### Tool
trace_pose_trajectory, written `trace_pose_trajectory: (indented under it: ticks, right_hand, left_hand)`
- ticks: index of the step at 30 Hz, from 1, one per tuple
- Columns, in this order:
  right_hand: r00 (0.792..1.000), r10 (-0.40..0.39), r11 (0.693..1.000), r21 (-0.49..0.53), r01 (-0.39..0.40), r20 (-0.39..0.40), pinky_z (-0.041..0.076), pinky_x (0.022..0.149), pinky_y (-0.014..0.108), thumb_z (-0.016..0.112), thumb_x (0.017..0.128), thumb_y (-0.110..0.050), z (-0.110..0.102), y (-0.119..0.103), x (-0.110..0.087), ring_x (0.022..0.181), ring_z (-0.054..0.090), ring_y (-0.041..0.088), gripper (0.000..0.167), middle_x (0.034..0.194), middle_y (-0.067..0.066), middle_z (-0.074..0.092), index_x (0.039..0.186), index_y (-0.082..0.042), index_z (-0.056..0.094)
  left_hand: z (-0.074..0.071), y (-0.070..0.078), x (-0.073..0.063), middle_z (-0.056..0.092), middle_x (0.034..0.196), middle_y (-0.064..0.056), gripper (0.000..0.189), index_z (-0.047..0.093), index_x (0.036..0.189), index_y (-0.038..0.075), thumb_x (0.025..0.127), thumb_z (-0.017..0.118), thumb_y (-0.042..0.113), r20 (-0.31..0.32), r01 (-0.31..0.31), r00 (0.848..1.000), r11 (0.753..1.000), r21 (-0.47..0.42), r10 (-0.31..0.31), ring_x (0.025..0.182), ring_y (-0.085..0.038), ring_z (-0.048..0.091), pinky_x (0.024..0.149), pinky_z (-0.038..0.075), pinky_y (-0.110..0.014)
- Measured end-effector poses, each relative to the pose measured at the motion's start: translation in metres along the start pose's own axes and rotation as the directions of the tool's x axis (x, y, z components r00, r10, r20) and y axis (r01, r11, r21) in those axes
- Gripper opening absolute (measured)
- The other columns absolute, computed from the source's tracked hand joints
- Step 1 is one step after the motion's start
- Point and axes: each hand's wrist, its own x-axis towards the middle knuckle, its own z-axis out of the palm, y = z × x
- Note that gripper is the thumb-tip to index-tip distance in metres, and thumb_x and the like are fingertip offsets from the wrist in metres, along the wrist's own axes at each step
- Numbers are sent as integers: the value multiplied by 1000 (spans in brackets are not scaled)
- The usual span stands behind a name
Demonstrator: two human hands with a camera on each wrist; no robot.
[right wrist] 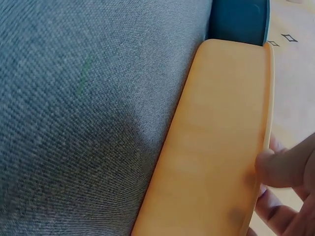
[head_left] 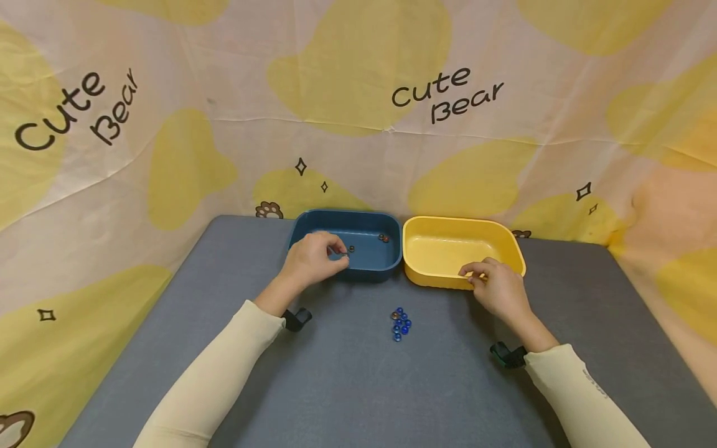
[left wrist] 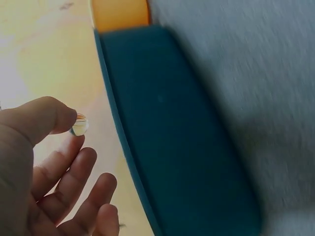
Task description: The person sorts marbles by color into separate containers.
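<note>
My left hand [head_left: 316, 258] is over the blue basin [head_left: 370, 272], pinching a clear marble [left wrist: 79, 125] with an orange streak between thumb and index finger. Its other fingers are loosely bent. Brown marbles [head_left: 351, 249] lie on the floor of that basin. At the front rim of the yellow basin [head_left: 437, 280], my right hand [head_left: 498, 289] has its thumb and fingertips close together. A small dark bluish marble [right wrist: 262, 189] shows partly between them in the right wrist view, mostly hidden by the thumb and rim.
Several blue marbles [head_left: 405, 330] and an amber one [head_left: 394, 315] lie grouped on the grey tabletop [head_left: 358, 386], in front of the basins. The two basins stand side by side against a printed cloth backdrop [head_left: 347, 93].
</note>
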Motion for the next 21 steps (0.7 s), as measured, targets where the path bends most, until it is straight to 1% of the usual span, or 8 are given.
trace_pose_trajectory:
  ticks: [2,6,9,11,15,21]
  right_hand:
    - [1000,5,1000,8,-5,8,42,56,32,64,83,-4,0,1,0,69,60,21,18,82,4,67,89,-18,75]
    - [999,12,999,46,-14,32,48,65,40,62,85,-9,-1,2,-2,78,63,26,17,87,5,68,92,-18,75]
    - [999,14,997,77,-18,49,50,70,44,62,86,-12,-1,3,-2,83,64,27,16,90,6,68,93,-18,75]
    - [998,16,996,87,-21,54,50,71,43,62,87,-13,-1,3,-3,84,64,28,16,90,6,68,93,-18,75]
    - [998,27,995,98,-32,61,49,72,39,61,86,-13,-1,3,-5,84,64,26,16,89,5,68,93,-19,74]
    - [997,41,993,109,-49,69,47,74,37,62,87,-14,0,4,-5,84,63,25,15,90,4,68,93,-19,75]
  left_hand:
    - [-2,-7,3,69,96,2,10,70,88,25,83,66,33,-1,11,1000,1000,9,-11,80,-13,60,65,49,-34]
    - [-5,-20,9,68,96,2,11,71,88,23,83,67,32,-1,29,1000,999,21,-29,79,-14,61,63,49,-34]
    - [-5,-28,13,69,95,1,12,71,88,22,82,67,31,14,46,999,999,29,-46,79,-15,62,63,49,-34]
    - [-5,-32,17,69,94,2,12,71,88,22,81,68,31,30,61,998,997,41,-62,80,-15,63,64,50,-35]
    - [-4,-39,24,69,95,2,14,71,89,21,82,69,32,66,85,994,994,67,-90,81,-16,63,67,50,-36]
    - [2,-46,36,69,97,1,15,71,91,20,83,69,32,118,99,987,991,87,-109,82,-17,63,71,51,-38]
